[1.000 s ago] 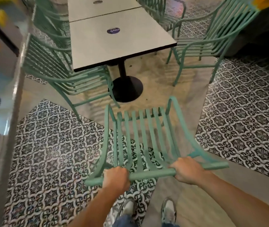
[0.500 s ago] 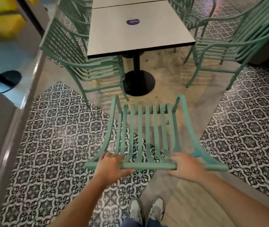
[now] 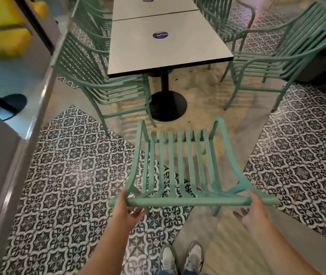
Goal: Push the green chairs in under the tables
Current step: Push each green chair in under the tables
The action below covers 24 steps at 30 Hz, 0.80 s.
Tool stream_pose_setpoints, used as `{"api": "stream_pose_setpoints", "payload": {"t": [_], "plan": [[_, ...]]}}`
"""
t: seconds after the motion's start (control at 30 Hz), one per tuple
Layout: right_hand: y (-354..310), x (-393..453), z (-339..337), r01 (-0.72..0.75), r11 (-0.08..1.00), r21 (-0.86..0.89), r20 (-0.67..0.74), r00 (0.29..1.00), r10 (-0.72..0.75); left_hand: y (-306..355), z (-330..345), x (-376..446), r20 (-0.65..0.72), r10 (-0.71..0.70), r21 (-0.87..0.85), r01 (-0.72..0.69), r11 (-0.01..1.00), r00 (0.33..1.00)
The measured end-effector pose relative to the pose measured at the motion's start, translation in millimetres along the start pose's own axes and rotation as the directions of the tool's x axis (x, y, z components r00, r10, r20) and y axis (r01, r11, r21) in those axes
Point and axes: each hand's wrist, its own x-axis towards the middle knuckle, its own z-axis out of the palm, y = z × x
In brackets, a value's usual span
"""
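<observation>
Table [image 3: 166,50] on its black pedestal stands ahead; one green chair [image 3: 106,84] tucked at its left side, another [image 3: 273,60] standing off at its right. Nearest chair [image 3: 180,167] sits short of the table end, back rail toward the person. Left hand [image 3: 126,211] and right hand [image 3: 254,213], fingers loose and spread, touch the rail ungripped; next judged: firm hold, straight push past the pedestal.

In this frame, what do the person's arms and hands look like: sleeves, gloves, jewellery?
Both forearms are bare up to the frame edge, with no sleeves in view. The left hand and right hand wear no gloves, and no rings or watch show. The right hand is motion-blurred.
</observation>
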Motion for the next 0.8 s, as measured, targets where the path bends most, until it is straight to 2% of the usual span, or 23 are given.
{"api": "stream_pose_setpoints", "payload": {"t": [0.1,0.17,0.4,0.67,0.8], "plan": [[6,13,15,-0.059,0.996,0.069,0.036,0.998,0.057,-1,9,3,0.02,-0.043,-0.128,0.045,0.991,0.999],[5,24,16,-0.083,0.988,0.126,0.05,0.996,0.078,-3,9,8,0.023,-0.062,-0.156,0.065,0.986,0.998],[-1,42,18,-0.064,0.99,0.122,0.061,0.997,0.057,0,17,11,-0.04,-0.077,-0.105,0.072,0.992,0.996],[-29,53,33,-0.057,0.996,0.075,0.014,0.998,0.057,-10,38,17,-0.023,-0.064,-0.084,0.062,0.995,0.998],[-49,64,45,-0.067,0.995,0.08,0.038,0.997,0.064,-10,58,24,-0.034,-0.043,-0.085,0.04,0.996,0.998]]}}
